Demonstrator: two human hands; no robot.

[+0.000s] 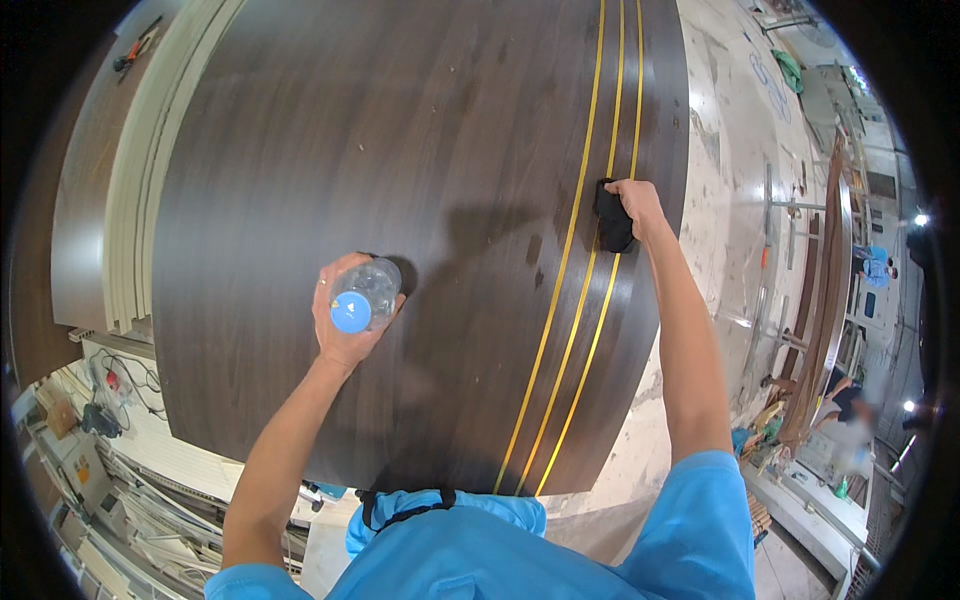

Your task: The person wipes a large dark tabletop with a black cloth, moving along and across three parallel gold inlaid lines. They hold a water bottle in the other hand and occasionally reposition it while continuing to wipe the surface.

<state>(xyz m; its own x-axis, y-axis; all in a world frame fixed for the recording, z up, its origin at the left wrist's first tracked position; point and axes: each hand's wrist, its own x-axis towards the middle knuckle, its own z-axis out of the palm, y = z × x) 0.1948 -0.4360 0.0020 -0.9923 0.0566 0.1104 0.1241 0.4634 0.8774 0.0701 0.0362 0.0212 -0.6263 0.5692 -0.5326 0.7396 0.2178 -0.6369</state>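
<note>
**Clear plastic bottle (pixel 380 283) in our left hand (pixel 343 345), folded black cloth (pixel 614 222) under our right hand (pixel 640 203)**

Our left forearm (pixel 285 435) reaches forward and slightly right over the near edge of a dark brown, wood-grained board (pixel 450 120). The fingers curl round the bottle's left side and the thumb lies along its right, spread just to its width; we cannot tell whether its base rests on the board. Its round blue cap (pixel 351 312) faces us.

Our right arm (pixel 690 350) stretches farther forward, with the fingers bunched on the cloth's upper right part, their tips partly hidden. The cloth lies across the middle and right of three thin yellow lines (pixel 620 60).

The board's right edge runs near that hand, and our forearm crosses it above a pale, stained surface (pixel 725 250). A stack of pale-edged panels (pixel 135 210) stands beside the left edge. Bare board stretches between and ahead of our hands.

The cap bears a white mark too small to read; a blue looping scrawl (pixel 768 80) at upper right is illegible.
</note>
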